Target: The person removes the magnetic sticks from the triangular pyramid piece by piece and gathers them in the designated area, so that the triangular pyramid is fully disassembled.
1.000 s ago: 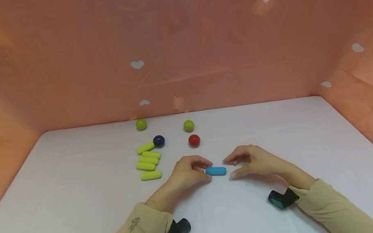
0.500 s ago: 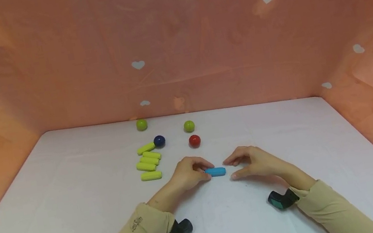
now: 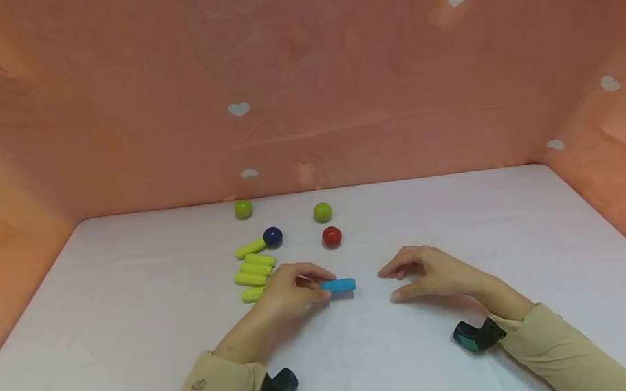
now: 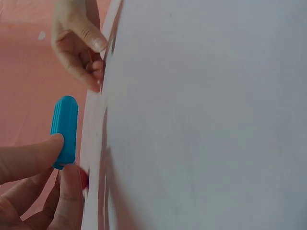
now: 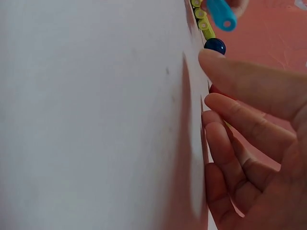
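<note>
A short blue ribbed stick (image 3: pixel 340 286) is pinched at its left end between the thumb and fingers of my left hand (image 3: pixel 292 291). In the left wrist view the blue stick (image 4: pixel 66 127) shows rounded, grooved sides; in the right wrist view a small hole marks its end. To the right, apart from the stick, my right hand (image 3: pixel 436 271) rests by the table with thumb and fingers parted and nothing between them. Several yellow-green sticks (image 3: pixel 255 269) lie left of and behind my left hand, which partly covers the nearest one (image 3: pixel 252 295).
A dark blue ball (image 3: pixel 273 237) touches the farthest yellow stick. Behind the hands lie a red ball (image 3: pixel 331 237) and two green balls, one near the middle (image 3: pixel 323 212) and one near the back edge (image 3: pixel 243 209). Orange cloth (image 3: pixel 291 73) surrounds the white table (image 3: pixel 479 208).
My left hand has moved left with the blue stick, away from the right hand, and now partly covers the nearest yellow stick. The right hand has stayed nearly still.
</note>
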Demonstrator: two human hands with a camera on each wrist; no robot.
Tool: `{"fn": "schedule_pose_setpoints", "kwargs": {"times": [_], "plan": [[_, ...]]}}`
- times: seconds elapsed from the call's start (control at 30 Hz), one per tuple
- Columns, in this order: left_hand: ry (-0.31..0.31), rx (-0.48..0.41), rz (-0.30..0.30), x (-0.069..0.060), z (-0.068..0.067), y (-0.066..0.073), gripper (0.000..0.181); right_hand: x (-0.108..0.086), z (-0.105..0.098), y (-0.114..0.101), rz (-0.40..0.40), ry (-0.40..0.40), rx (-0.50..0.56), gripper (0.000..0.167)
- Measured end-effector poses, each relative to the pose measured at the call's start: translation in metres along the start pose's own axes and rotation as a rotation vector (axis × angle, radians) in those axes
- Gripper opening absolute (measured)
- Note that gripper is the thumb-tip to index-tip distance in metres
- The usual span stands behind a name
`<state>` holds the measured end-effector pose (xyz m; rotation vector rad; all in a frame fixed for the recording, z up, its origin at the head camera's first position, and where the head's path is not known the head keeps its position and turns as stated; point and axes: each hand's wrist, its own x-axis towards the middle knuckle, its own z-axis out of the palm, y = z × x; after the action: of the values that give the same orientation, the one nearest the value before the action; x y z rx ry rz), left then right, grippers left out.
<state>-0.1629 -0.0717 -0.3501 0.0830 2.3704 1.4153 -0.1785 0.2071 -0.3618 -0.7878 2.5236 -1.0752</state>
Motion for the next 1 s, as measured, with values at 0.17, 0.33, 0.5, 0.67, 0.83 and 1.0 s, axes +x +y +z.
{"fn": "schedule_pose_setpoints", "kwargs": {"times": [0.17, 0.33, 0.5, 0.67, 0.83, 1.0], "plan": [[0.0, -0.032, -0.008, -0.009, -0.018, -0.009, 0.022, 0.0, -0.001, -0.001, 0.008, -0.006, 0.014, 0.037], [0.002, -0.022, 0.033, -0.02, -0.04, -0.021, 0.026, 0.0, -0.001, -0.002, 0.008, -0.006, 0.023, 0.037], [0.016, 0.023, 0.085, -0.032, -0.059, -0.032, 0.029, 0.001, -0.001, -0.002, 0.012, -0.008, 0.027, 0.037], [0.027, 0.022, 0.065, -0.04, -0.071, -0.039, 0.033, 0.001, -0.002, -0.004, 0.006, -0.014, 0.026, 0.037], [0.036, 0.076, 0.095, -0.045, -0.08, -0.046, 0.031, 0.002, -0.003, -0.005, 0.02, -0.013, 0.029, 0.037], [0.032, 0.098, 0.074, -0.048, -0.084, -0.052, 0.028, 0.002, -0.003, -0.005, 0.016, -0.012, 0.035, 0.037]]}}
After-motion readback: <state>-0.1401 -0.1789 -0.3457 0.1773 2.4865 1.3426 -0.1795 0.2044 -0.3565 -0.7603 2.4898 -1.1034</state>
